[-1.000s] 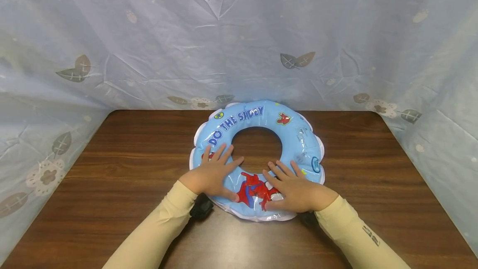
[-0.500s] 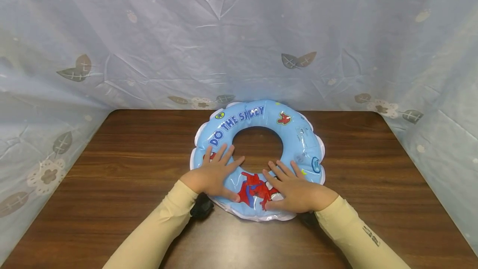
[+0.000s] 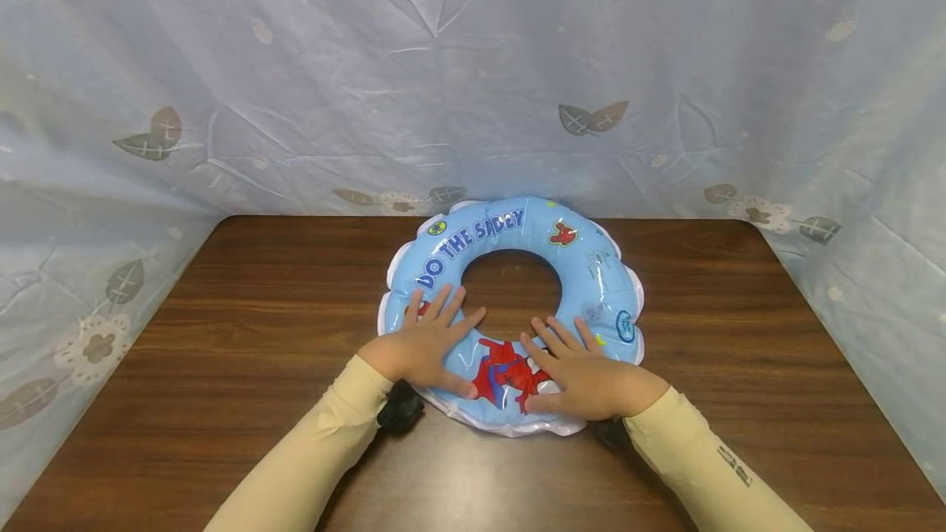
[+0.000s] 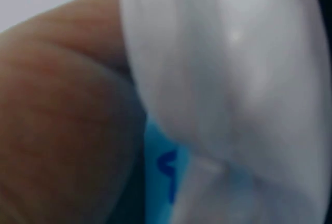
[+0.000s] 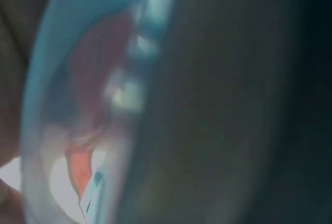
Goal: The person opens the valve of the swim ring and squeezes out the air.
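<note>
A light blue inflatable swim ring (image 3: 591, 269) with a white scalloped edge lies flat on the brown wooden table (image 3: 259, 351). Blue lettering curves along its far left part, and a red and blue figure is printed on the near part. My left hand (image 3: 421, 347) rests on the ring's near left side, fingers spread. On the near right side lies my right hand (image 3: 591, 376), also with straight, spread fingers. Close up and blurred, the left wrist view has the ring's whitish edge (image 4: 223, 68) beside the hand; the right wrist view shows blurred printed vinyl (image 5: 98, 68).
A pale grey-blue curtain (image 3: 480, 89) with leaf and flower prints hangs behind the table and along both sides. The ring's far edge lies close to it. A black wrist strap (image 3: 401, 409) shows under the left wrist.
</note>
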`<action>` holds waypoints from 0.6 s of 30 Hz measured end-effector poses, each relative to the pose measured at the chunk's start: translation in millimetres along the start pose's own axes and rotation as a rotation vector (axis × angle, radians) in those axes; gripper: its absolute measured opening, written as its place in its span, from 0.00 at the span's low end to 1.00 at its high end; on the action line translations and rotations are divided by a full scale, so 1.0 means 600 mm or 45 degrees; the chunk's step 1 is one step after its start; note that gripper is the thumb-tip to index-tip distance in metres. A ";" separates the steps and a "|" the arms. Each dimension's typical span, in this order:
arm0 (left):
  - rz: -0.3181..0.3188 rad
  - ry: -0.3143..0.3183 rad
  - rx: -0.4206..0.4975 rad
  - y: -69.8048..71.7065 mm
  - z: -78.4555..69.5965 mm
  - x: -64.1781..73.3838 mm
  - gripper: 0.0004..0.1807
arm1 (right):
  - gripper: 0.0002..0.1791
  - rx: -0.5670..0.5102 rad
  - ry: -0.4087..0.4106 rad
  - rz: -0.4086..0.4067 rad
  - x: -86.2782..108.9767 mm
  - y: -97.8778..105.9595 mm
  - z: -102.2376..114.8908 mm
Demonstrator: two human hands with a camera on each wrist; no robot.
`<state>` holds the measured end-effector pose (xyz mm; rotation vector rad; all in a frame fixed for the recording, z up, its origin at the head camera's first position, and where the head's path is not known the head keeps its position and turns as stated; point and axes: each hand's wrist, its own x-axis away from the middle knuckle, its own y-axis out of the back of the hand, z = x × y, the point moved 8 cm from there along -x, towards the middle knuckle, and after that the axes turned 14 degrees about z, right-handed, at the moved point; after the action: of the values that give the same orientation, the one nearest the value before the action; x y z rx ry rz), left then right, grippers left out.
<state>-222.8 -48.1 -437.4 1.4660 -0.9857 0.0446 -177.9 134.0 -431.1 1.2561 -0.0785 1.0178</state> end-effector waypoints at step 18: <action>-0.038 0.016 -0.013 0.012 -0.005 0.005 0.63 | 0.54 -0.004 0.001 -0.022 0.005 0.006 0.006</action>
<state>-223.5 -45.8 -429.7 1.4691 -0.9526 0.0271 -176.9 132.6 -425.4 1.2520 -0.0687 1.0028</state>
